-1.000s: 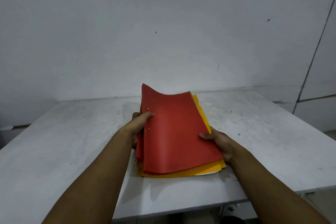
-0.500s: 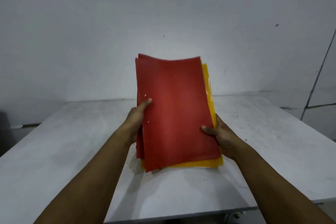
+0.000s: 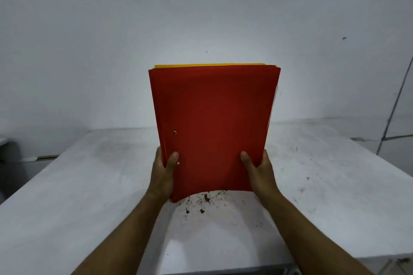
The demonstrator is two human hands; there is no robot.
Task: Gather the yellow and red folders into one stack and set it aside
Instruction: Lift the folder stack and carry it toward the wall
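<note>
No readable text, label, brand, number or sign anywhere in view.

The red folder [image 3: 212,127] is showing a matt, smooth card-like face, a yellow folder [image 3: 210,65] edge peeking behind it equally matt. The white table [image 3: 324,185] is looking dull, scuffed and speckled with dark crumbly debris [image 3: 202,202].

The red folder [image 3: 212,131] hides most of the yellow folders [image 3: 207,65] and both hands' fingers.
</note>
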